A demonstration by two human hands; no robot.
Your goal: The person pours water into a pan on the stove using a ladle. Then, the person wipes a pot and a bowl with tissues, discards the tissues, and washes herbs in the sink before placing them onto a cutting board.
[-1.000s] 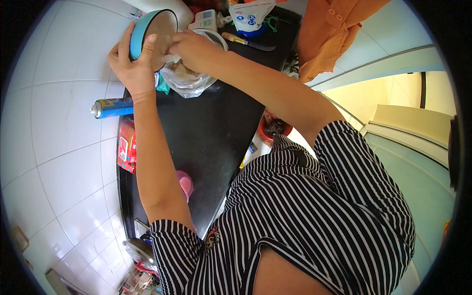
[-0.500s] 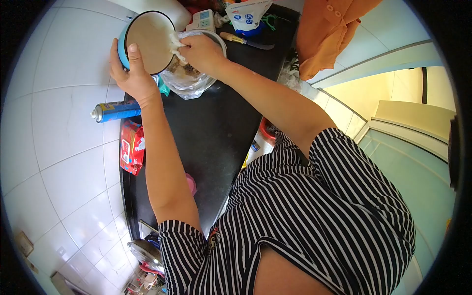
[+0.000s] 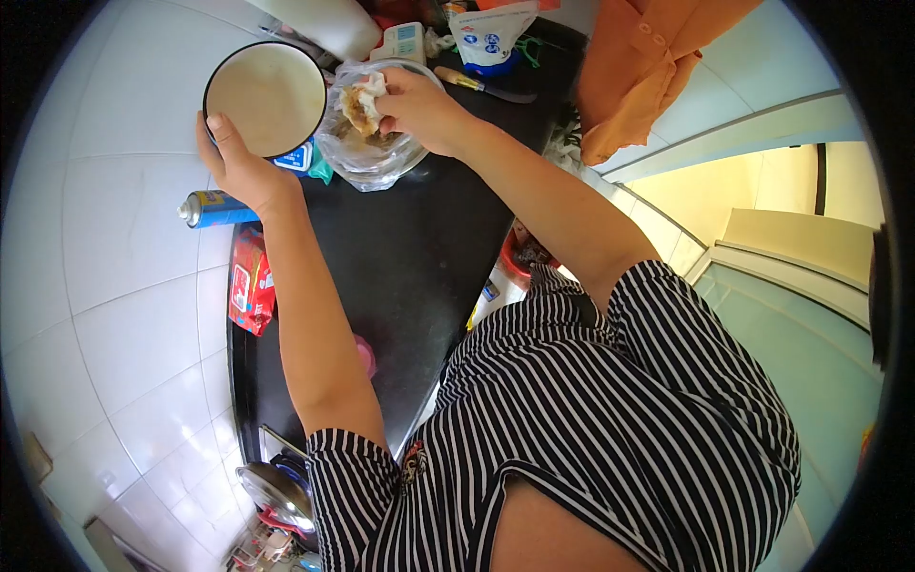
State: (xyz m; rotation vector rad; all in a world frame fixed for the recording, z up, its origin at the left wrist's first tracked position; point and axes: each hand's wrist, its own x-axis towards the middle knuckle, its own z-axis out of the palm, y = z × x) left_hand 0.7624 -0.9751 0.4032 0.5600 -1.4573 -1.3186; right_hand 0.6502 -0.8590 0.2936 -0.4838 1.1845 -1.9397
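My left hand (image 3: 236, 170) grips the side of a round bowl (image 3: 265, 99), pale inside with a black rim, and its thumb lies over the edge. The bowl is held up near the tiled wall. Just right of it, my right hand (image 3: 417, 110) pinches a crumpled white tissue (image 3: 363, 103) with brown stains. That tissue hangs over a round container lined with a clear plastic bag (image 3: 374, 173). Brownish scraps lie inside the bag, partly hidden by my hand.
A blue spray can (image 3: 219, 209) and a red wipes packet (image 3: 251, 284) are by the wall on the black counter (image 3: 381, 248). A knife (image 3: 486, 85) with a wooden handle lies beyond the container, near a white pouch (image 3: 491, 36). An orange cloth (image 3: 648, 67) hangs at right.
The bowl has moved left, away from the bag-lined container, and its inside faces me more. My right hand has drawn back from the bowl to above the bag, the tissue now showing brown stains.
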